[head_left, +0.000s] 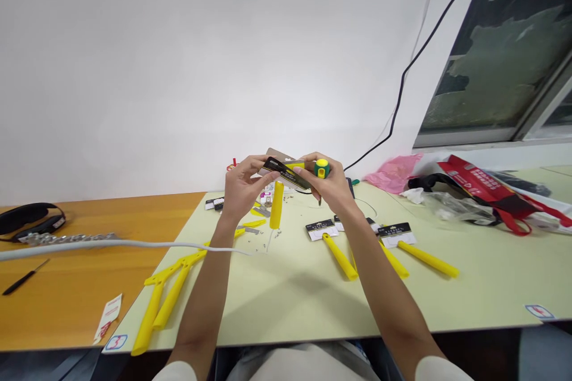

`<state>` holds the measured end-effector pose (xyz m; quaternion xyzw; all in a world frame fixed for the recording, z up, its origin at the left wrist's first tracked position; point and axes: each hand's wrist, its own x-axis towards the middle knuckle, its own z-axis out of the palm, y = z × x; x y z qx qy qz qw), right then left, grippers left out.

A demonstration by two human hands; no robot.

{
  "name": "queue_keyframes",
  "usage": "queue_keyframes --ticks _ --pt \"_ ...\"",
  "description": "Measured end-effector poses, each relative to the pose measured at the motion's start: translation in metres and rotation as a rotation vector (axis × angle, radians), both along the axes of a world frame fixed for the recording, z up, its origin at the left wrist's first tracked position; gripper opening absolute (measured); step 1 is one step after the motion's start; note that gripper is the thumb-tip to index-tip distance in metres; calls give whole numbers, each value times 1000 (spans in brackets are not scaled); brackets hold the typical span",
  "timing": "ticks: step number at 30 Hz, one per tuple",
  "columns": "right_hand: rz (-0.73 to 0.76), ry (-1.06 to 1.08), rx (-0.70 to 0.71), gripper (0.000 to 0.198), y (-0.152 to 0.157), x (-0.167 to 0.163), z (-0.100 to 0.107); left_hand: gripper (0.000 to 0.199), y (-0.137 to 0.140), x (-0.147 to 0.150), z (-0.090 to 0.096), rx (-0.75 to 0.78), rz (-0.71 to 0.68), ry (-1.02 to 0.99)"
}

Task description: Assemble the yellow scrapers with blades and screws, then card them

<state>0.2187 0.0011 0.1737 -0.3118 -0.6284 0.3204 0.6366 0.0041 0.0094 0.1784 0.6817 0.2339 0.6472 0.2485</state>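
Black printed card (286,175) with a yellow plastic tube-handled tool (276,207) hangs above the pale green tabletop (447,303), the left hand (245,186) pinching one end, the right hand (329,183) gripping the other with a green-and-yellow screwdriver (322,168) tucked in. That double load could let the screwdriver slip; uneven thumb pressure could crease the card. A dropped tool might scatter the tiny loose metal bits (277,233), and the slack white cable (147,243) crossing the left forearm could snag.

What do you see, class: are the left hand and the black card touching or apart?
Touching. The head view shows the left hand gripping the black card at one end, thumb against it.
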Motion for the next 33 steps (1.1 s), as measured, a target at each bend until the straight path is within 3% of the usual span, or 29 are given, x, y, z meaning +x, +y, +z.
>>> queue_keyframes --ticks 4,11,16,20,26,33 --pt "18 10 -15 45 4 1 -2 41 6 1 -2 -94 3 -87" --pt "-159 117 34 48 19 -7 -10 44 16 -4 -6 -77 95 -303" --pt "77 -58 -115 48 23 -12 -16 42 17 -8 -6 -33 149 -373" --pt "251 -252 -193 47 18 -16 -18 42 13 -2 -4 -47 113 -429" --pt "305 -352 -158 45 13 -15 -15 42 9 6 -3 -63 -34 -450" --pt "290 -255 -76 52 20 -10 -16 36 12 0 -9 70 -140 -259"
